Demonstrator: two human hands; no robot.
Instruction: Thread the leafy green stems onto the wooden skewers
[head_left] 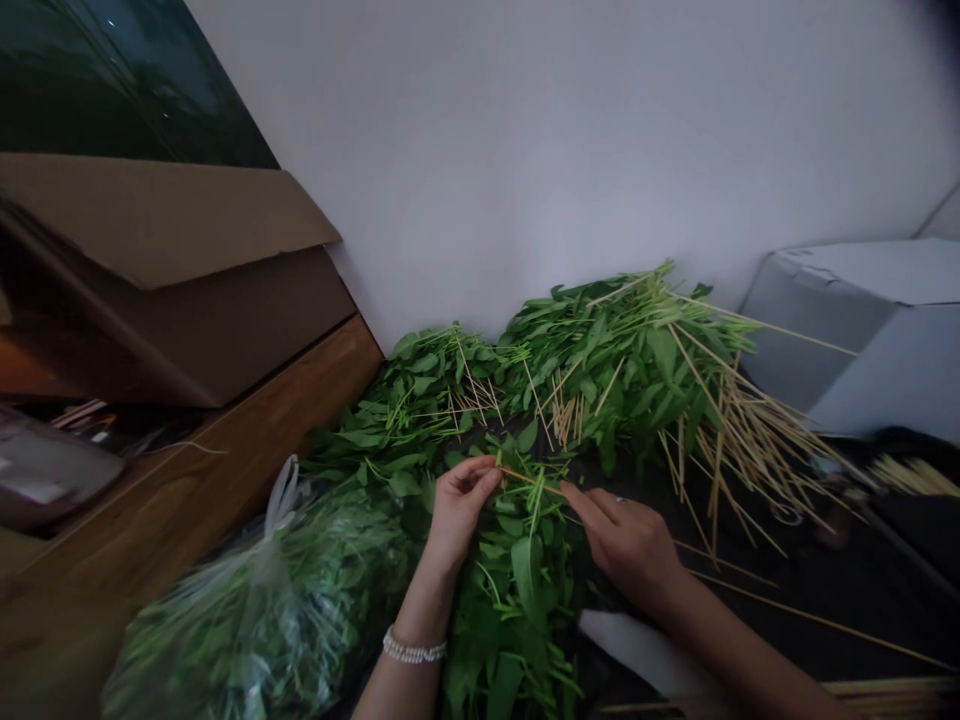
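**Left hand (459, 510) and right hand (634, 545) joined by an orange strand (529, 480)**

Seen from within the room, the two hands are apart but linked, just right of the tied plastic bag (300, 610). The left pinches one end of the strand between thumb and fingers; the right's fingertips close on the other, presumably to keep it straight and steady. Whether it is a stick or a band, I cannot tell. It lies over leafy stems (525, 570) directly right of the bag. The bag's knotted top probably keeps its greens contained. Beyond the bag and to its right, leafy bundles (592, 350) rest near the wall (525, 150); pale sticks (739, 430) fan out from them, their bare ends seemingly left within reach. A cardboard box (247, 310) stands beyond the bag's left side.
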